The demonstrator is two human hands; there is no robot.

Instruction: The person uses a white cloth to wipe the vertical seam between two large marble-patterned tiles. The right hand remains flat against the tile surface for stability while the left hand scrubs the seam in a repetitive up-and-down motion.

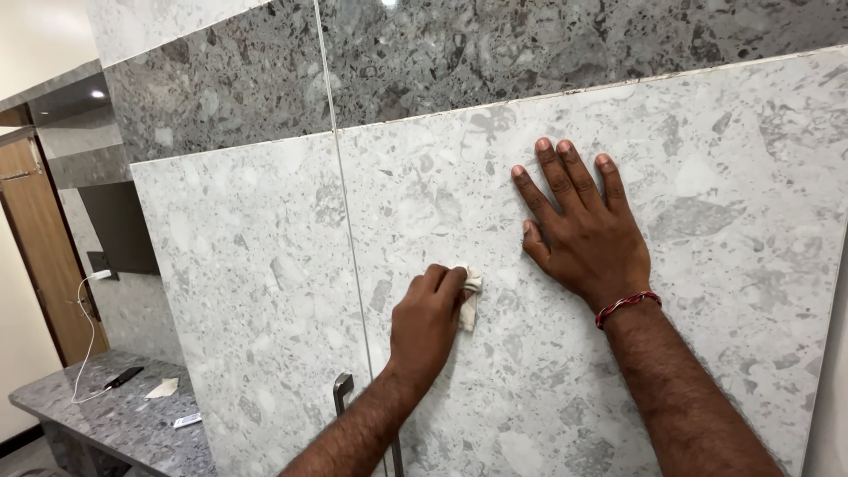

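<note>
Standing at the left of the room, a grey speckled bench (132, 424) carries a dark flat device (124, 377) on a white cable (87, 340), a pale folded scrap (162, 388) and a small light remote-shaped item (186, 420); a wooden door (44, 256) stands beyond it at about ten o'clock. No packages, labels or signs are visible anywhere.

Moving right, a pale speckled stone-look panel (265, 291) fills the middle, split by a thin vertical seam, with a metal handle (343, 393) at six o'clock of the seam. A darker grey band (230, 88) runs above at twelve o'clock.

Left hand (427, 322): closed, fingers curled tight around a small white cloth (471, 296), which is pressed against the panel just right of the seam.

Right hand (583, 225): open and flat, fingers spread upward, palm braced on the panel at about two o'clock of the cloth, holding nothing. A red thread band (625, 306) circles the wrist.

Judgement: wiping of the panel face appears to be in progress, near the seam. A further stroke would call for firm, even pressure through the cloth, the braced palm steadying the body, and care not to smear across the joint.
</note>
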